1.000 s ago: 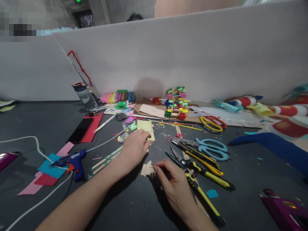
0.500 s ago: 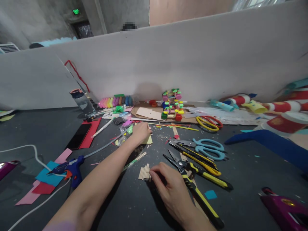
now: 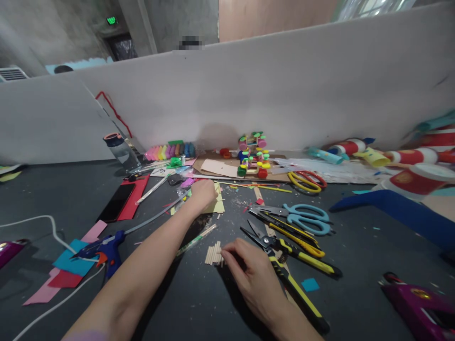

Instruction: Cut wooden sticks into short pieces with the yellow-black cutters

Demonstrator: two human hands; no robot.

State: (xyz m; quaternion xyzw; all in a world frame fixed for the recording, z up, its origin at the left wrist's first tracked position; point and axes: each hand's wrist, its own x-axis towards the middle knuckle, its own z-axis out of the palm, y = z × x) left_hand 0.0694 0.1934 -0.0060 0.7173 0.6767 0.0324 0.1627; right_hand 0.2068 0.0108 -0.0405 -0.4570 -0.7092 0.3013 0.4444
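Observation:
My left hand (image 3: 204, 194) reaches to the middle of the table with its fingers closed. It rests on a pale yellow paper sheet (image 3: 218, 204), and whatever its fingertips hold is hidden. Closer to me, my right hand (image 3: 250, 274) is curled, thumb and forefinger together, touching the right end of a row of short wooden sticks (image 3: 212, 254). Whether a stick is pinched there I cannot make out. Between the two hands lie longer thin sticks in a green-marked wrapper (image 3: 196, 239).
Right of my hands lie blue-handled scissors (image 3: 308, 220), a yellow utility knife (image 3: 300, 239) and yellow-black cutters (image 3: 296, 289). A blue glue gun (image 3: 110, 251) with a white cord sits left, near a phone (image 3: 116, 202). A small colourful wheeled model (image 3: 254, 156) stands behind, beside a bottle (image 3: 122, 152) further left.
My left hand has shifted slightly left, and more of the yellow paper shows beside it. My right hand stays at the short sticks.

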